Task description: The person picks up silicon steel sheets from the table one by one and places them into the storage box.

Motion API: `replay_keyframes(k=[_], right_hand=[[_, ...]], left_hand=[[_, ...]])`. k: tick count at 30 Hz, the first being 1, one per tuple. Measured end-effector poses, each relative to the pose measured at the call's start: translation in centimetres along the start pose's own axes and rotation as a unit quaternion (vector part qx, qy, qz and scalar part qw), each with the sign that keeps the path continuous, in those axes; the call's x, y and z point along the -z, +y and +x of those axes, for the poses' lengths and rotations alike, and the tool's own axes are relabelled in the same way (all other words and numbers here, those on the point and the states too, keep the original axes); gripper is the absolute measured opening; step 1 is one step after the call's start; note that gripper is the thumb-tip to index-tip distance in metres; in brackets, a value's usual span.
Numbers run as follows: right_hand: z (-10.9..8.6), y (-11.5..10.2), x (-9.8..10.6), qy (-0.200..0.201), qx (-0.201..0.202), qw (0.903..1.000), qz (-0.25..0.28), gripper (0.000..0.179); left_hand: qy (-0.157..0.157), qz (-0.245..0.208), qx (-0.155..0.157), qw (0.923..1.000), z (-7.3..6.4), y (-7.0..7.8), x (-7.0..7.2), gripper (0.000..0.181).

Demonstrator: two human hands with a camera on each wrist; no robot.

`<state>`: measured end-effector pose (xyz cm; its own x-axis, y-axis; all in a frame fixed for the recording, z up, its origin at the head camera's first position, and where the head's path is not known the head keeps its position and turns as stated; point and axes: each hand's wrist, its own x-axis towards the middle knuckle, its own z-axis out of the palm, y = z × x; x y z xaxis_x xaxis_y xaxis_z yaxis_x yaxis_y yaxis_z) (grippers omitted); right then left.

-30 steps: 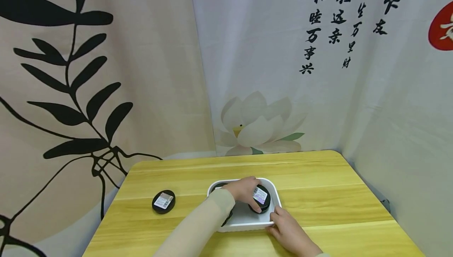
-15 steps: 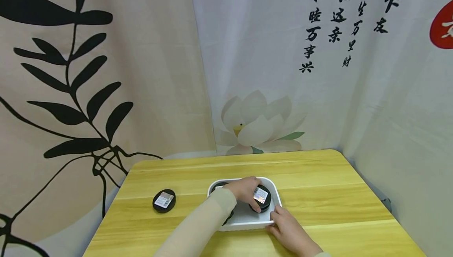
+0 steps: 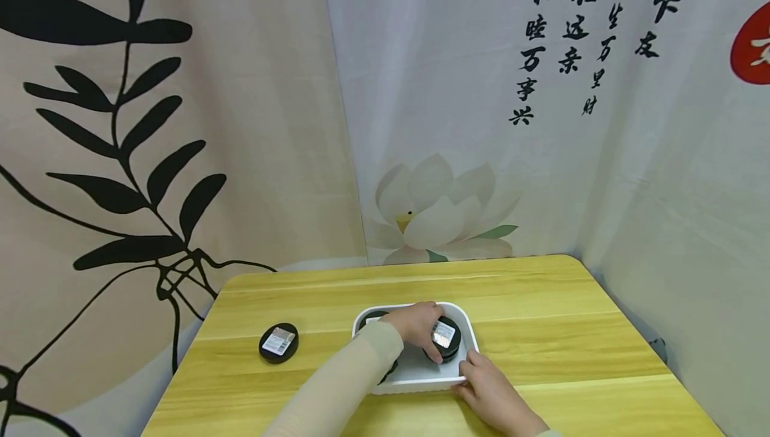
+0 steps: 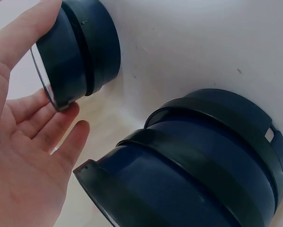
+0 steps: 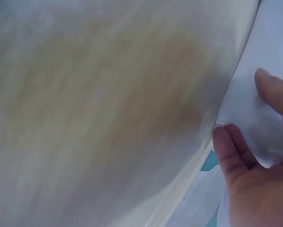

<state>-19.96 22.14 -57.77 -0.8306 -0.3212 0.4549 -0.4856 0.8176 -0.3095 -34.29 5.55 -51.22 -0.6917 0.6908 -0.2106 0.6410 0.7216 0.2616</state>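
Observation:
A white tray [image 3: 419, 371] holds round black containers with white labels. My left hand [image 3: 415, 325] reaches into it and grips a short stack of these containers [image 3: 448, 337] on the right side, thumb at the near side. In the left wrist view, my left hand's fingers and thumb curl around that dark stack [image 4: 77, 52]. A larger stack [image 4: 202, 156] lies beside it in that view; in the head view, my left arm mostly covers it. My right hand [image 3: 493, 393] pinches the tray's near right corner, with the thumb over the rim.
Another round black container [image 3: 279, 343], label up, lies on the wooden table [image 3: 577, 350] left of the tray. A fabric backdrop [image 3: 283, 123] with printed leaves, a lotus and black lettering hangs behind the table.

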Motion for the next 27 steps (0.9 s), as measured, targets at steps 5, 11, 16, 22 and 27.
replay_keyframes(k=[5,11,16,22,27], right_hand=[[-0.13,0.01,-0.09,0.001,0.002,1.0,0.0,0.032],[-0.11,0.0,0.19,-0.01,-0.008,0.9999,0.005,0.031],[-0.04,0.04,0.11,-0.011,-0.009,0.9999,0.005,0.031],[-0.06,-0.1,-0.01,-0.002,-0.004,1.0,0.004,0.031],[-0.06,-0.02,0.05,-0.001,-0.001,1.0,0.0,0.031]], left_hand=[[0.001,0.018,-0.003,0.9998,-0.16,0.23,0.02,0.082],[-0.002,0.037,0.002,0.9993,-0.14,0.42,0.03,0.086],[-0.001,0.061,0.005,0.9981,-0.19,0.38,-0.17,0.091],[0.006,0.081,-0.006,0.9967,-0.33,0.21,-0.41,0.095],[0.007,0.079,-0.009,0.9968,-0.54,0.27,-0.14,0.094]])
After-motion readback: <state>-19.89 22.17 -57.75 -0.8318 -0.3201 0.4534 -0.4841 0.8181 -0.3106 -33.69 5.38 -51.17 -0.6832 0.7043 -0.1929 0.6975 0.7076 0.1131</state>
